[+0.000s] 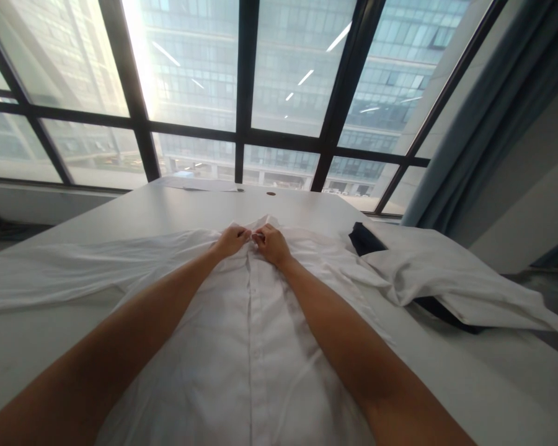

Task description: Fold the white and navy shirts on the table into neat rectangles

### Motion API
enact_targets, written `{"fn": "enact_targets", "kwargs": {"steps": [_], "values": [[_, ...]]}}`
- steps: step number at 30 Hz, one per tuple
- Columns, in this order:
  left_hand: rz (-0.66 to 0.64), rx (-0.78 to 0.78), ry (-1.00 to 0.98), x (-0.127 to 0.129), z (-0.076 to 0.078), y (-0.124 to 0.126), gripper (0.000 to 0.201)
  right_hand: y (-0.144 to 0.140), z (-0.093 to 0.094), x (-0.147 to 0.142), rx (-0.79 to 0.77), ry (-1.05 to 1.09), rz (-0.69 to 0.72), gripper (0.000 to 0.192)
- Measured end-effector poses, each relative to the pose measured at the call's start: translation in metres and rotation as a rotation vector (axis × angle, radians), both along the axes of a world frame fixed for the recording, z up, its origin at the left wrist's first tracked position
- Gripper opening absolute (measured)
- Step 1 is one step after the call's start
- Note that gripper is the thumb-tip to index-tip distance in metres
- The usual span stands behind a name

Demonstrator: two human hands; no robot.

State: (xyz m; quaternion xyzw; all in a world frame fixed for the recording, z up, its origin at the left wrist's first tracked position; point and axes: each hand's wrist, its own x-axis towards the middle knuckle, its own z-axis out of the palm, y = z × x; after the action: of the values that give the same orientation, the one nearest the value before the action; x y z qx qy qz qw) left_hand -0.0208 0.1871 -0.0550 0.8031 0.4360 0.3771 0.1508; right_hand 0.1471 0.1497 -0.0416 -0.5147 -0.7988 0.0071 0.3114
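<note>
A white button-up shirt (214, 353) lies front side up across the table, its collar at the far end and its button strip running toward me. One sleeve stretches out to the left. Near the collar, my left hand (232, 240) pinches the left front edge. Right beside it, my right hand (270, 243) has its fingers closed on the other front edge, and the fingertips of both hands nearly meet. Any button between them is too small to make out.
The shirt lies on a white table (502, 378). Crumpled white cloth with dark parts (446, 279) sits at the right. A flat white sheet (199, 184) lies at the far edge, before black-framed windows. A blue-grey curtain (474, 130) hangs at the right.
</note>
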Motion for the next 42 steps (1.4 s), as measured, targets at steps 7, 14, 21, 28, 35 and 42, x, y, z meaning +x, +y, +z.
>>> {"fn": "enact_targets", "kwargs": {"steps": [7,14,21,28,35,42], "values": [[0.0,-0.049,-0.044,0.002,0.0,-0.003,0.034,0.0,-0.002,0.001,0.004,-0.004,-0.003,0.021],[0.071,-0.063,-0.037,0.004,-0.002,-0.003,0.031,-0.001,-0.005,0.002,0.018,-0.034,-0.049,0.02],[0.1,-0.055,-0.006,0.005,-0.001,-0.004,0.034,-0.003,-0.004,-0.005,-0.004,-0.022,-0.122,0.018],[0.081,-0.003,0.031,0.004,-0.002,-0.004,0.03,-0.003,-0.005,-0.004,0.01,-0.011,-0.082,0.017],[0.079,0.051,0.058,0.003,-0.003,-0.004,0.03,0.0,-0.005,0.001,0.019,-0.032,-0.006,0.02],[0.102,0.073,0.103,0.003,-0.001,-0.011,0.029,0.001,-0.002,0.005,0.03,-0.093,0.038,0.02]]}}
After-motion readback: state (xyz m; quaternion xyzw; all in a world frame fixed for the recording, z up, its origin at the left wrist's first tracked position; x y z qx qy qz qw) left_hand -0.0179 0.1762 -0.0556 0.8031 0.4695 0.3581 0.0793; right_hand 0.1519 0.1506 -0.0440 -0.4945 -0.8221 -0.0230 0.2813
